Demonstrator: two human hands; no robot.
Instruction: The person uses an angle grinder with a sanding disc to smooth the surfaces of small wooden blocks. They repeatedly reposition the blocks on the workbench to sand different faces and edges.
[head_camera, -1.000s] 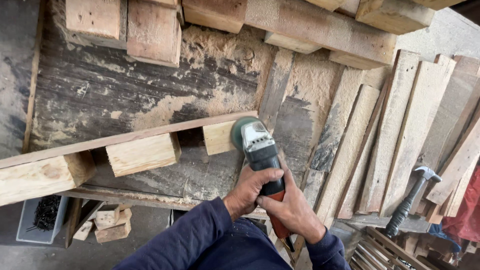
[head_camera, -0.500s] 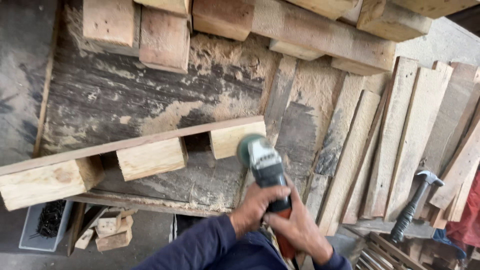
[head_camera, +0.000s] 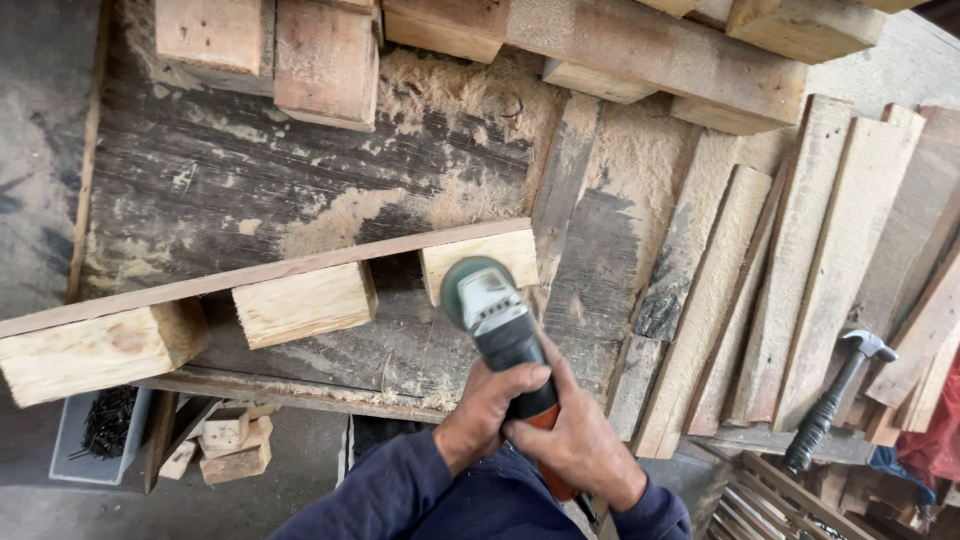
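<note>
Both hands grip an angle grinder (head_camera: 497, 318) with a grey-green head and a black and orange body. My left hand (head_camera: 484, 412) wraps the body from the left, and my right hand (head_camera: 574, 440) holds it from the right, lower down. The grinder's disc end rests against the rightmost wooden block (head_camera: 483, 259) under a long thin plank (head_camera: 270, 270). Two more pale blocks, one in the middle (head_camera: 303, 302) and one at the left (head_camera: 95, 351), sit under the same plank. All of this lies on a dark, worn workbench (head_camera: 250, 180) strewn with sawdust.
Stacked timber blocks (head_camera: 320, 60) line the bench's far edge. Weathered planks (head_camera: 800, 280) lean at the right, with a hammer (head_camera: 835, 400) beside them. Below the bench stand a grey tray of dark screws (head_camera: 100, 430) and small wood offcuts (head_camera: 230, 450).
The grinder and both hands have shifted slightly along the rightmost block, and the view has drifted. The plank and blocks stay in place.
</note>
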